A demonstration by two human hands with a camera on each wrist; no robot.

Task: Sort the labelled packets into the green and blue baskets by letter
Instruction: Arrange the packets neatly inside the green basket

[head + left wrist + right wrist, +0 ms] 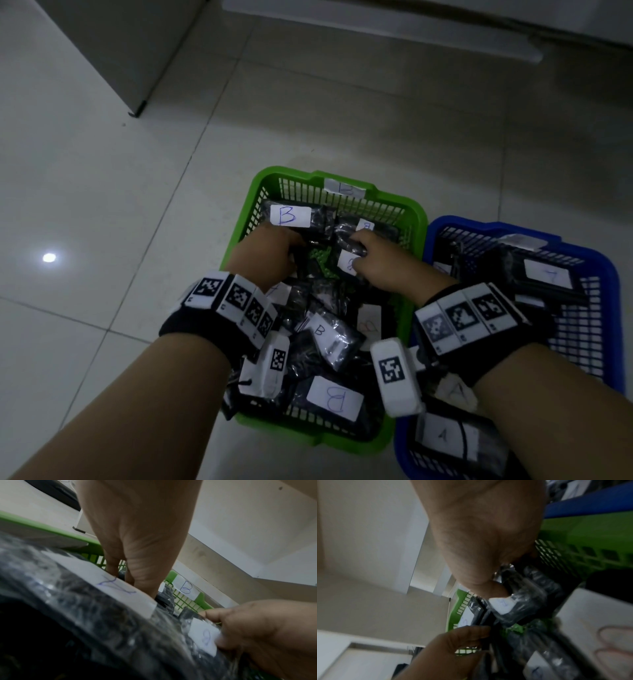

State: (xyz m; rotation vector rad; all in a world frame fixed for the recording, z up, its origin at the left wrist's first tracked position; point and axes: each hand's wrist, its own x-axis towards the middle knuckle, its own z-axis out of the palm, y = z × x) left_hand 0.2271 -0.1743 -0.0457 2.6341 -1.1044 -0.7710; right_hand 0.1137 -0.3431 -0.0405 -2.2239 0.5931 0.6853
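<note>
A green basket (267, 178) with a B tag (344, 188) holds several dark packets, most labelled B (291, 216). To its right a blue basket (479, 228) holds packets labelled A (548, 274). Both hands are inside the green basket. My left hand (291, 250) digs its fingers (142, 582) down behind a packet labelled A (118, 586) and pinches a dark packet's edge (485, 628). The right hand (359, 253) grips a small packet (527, 601), its thumb (493, 589) on the white label. Both sets of fingertips are partly hidden among the packets.
The baskets stand side by side on a pale tiled floor (102, 171). A grey cabinet (120, 51) stands at the far left, and a white ledge (376, 27) runs along the top. Open floor lies left of and beyond the baskets.
</note>
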